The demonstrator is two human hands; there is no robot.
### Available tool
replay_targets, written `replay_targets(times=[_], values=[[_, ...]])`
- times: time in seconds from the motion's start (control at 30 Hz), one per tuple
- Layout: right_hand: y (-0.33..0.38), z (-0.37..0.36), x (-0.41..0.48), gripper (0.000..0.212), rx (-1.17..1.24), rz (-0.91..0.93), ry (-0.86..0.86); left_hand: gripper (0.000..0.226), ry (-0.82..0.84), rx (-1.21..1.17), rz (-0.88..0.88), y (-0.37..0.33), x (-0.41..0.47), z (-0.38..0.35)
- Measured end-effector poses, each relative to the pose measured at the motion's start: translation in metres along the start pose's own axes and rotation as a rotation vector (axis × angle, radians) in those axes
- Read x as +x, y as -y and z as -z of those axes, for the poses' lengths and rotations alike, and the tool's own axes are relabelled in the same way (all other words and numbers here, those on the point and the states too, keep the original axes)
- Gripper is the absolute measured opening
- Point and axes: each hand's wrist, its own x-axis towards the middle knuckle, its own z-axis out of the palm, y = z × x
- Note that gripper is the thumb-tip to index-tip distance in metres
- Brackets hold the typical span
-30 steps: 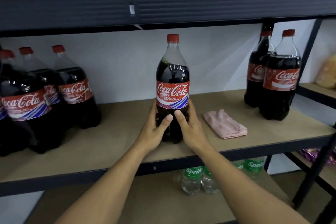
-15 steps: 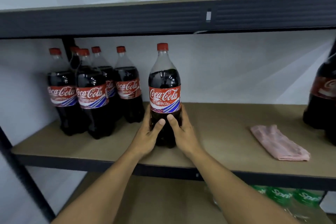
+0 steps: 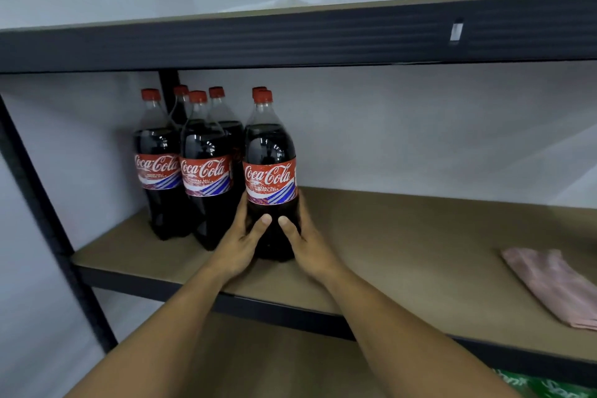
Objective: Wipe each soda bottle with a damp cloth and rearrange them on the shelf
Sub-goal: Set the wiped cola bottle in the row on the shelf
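The bottle [image 3: 269,142] in the right hand [image 3: 310,249] is near-black below a red cap [image 3: 264,96], its red label [image 3: 270,182] scripted white over blue-and-white stripes; well right of that hand the cloth [image 3: 552,284] is pale pink

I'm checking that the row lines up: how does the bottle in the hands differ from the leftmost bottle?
The held bottle has the left hand and right hand round its lower half; the leftmost bottle is untouched. The held bottle stands at the group's right end; the leftmost bottle at its left end, near the back post. Both are upright, red-capped, labels facing out.
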Motion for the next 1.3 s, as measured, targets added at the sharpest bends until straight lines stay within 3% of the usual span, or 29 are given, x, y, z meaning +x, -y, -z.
replay_targets(times=[0.27, 0.43, 0.77, 1.3], values=[[-0.009, 0.002, 0.002, 0.070, -0.032, -0.051, 0.093, 0.091, -0.086, -0.061, 0.013, 0.006, 0.000, 0.006], [-0.014, 0.002, 0.003, 0.075, 0.008, -0.073, 0.073, 0.091, -0.108, -0.095, 0.023, 0.003, -0.001, 0.004], [-0.015, 0.001, 0.007, 0.064, 0.099, -0.157, -0.049, 0.087, -0.175, -0.020, -0.012, 0.003, -0.003, 0.002], [-0.016, 0.002, 0.006, 0.069, 0.066, -0.198, 0.017, 0.091, -0.232, -0.016, -0.004, 0.007, -0.005, 0.003]])
